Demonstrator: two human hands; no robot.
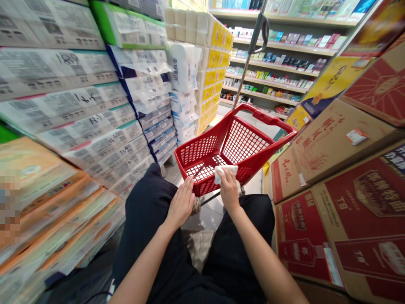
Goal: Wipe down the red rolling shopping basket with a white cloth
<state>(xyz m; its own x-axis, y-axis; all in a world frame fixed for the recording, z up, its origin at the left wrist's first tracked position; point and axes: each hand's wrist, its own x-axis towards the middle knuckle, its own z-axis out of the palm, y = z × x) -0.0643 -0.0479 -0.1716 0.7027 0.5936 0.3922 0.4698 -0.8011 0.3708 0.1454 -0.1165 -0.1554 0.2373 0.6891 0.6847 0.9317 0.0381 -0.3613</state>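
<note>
Nearest the camera, the person's black trousers (158,236) fill the bottom of the view, both bare forearms reaching forward over the knees. The left hand (181,204) lies flat and open, fingers straight and together, its fingertips touching the outside of the near wall of the red basket (202,152); it holds nothing. The right hand (228,189) is closed round a small white cloth (225,171), pressing it on the basket's near rim, with the cloth bunched above the knuckles and hanging a little into the basket.

As a judgement, the wiping looks to be under way at the near rim only: the cloth sits on that one edge, and the side walls, far rim and mesh floor all lie beyond it. Whether any part is already clean cannot be told from here. The basket is empty, standing on the tiled floor (209,215) between the knees, its long metal handle (253,46) rising away.

To the left, packs of tissue paper (95,139) are stacked high; to the right stand cardboard boxes (341,198). Farthest off, shop shelves (278,63) carry rows of small goods
</note>
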